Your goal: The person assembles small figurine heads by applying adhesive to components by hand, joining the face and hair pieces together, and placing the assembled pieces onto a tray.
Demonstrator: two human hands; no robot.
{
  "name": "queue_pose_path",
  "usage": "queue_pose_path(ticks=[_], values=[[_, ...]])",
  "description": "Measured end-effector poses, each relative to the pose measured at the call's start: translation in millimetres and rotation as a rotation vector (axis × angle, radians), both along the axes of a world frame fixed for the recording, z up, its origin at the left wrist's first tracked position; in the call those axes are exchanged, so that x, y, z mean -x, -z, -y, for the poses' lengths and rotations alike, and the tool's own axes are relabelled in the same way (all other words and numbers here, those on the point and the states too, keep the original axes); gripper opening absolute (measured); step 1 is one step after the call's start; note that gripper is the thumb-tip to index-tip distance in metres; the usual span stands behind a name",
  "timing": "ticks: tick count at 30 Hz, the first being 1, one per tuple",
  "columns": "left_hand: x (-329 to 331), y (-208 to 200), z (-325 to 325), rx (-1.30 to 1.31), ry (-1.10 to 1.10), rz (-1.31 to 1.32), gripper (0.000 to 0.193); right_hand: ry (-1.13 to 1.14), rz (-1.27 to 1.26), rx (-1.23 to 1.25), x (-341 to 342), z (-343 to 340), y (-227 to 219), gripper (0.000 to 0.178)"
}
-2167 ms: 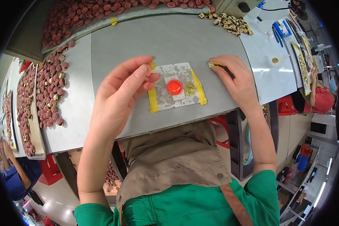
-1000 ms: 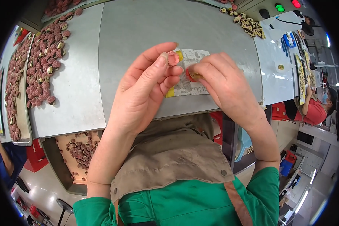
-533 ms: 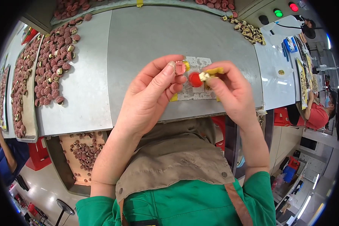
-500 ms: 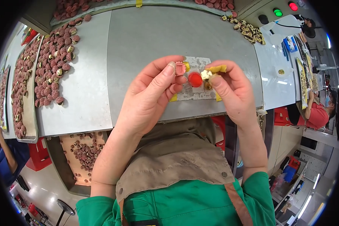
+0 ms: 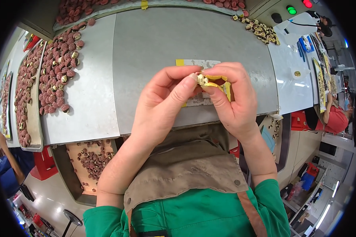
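My left hand (image 5: 158,96) and my right hand (image 5: 235,98) meet above the worktable, fingertips almost touching. Between them sits a small cream piece with dark spots (image 5: 202,80), pinched by my right thumb and finger. Yellow strips (image 5: 216,78) run along that thumb and finger; they look like tape. My left fingers are closed around a pink scalloped piece, nearly all hidden behind the thumb. Under both hands lies a worn white mat (image 5: 203,62) with yellow tape (image 5: 180,62) at its corner.
Pink-brown scalloped pieces (image 5: 55,73) are heaped on the left, beside a filled tray (image 5: 38,130). Cream-and-dark pieces (image 5: 261,33) lie at the far right. Open drawers with pieces (image 5: 85,181) sit below the table edge. A co-worker in red (image 5: 332,118) is at the right.
My hands have come together, bringing the cream piece up against the pink piece. The red round item on the mat is now hidden behind my hands.
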State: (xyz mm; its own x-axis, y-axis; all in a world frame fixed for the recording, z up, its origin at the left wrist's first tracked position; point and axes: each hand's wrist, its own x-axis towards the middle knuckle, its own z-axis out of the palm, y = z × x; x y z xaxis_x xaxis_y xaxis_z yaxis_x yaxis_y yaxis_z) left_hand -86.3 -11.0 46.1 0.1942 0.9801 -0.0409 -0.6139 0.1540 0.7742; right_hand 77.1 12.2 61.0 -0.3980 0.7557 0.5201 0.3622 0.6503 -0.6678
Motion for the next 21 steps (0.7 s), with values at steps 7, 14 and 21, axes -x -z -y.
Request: queue_pose_path(ticks=[7, 14, 21], values=[[-4, -2, 2, -0.068, -0.082, -0.044, 0.024, 0.015, -0.211, 0.298, 5, 6, -1, 0.018], [-3, 1, -1, -0.012, -0.042, -0.092, 0.024, -0.09, 0.141, -0.15, -6, -10, -16, 0.021], [-3, -5, -3, 0.005, 0.003, -0.112, 0.024, -0.09, 0.049, 0.045, -9, -2, -16, 0.019]])
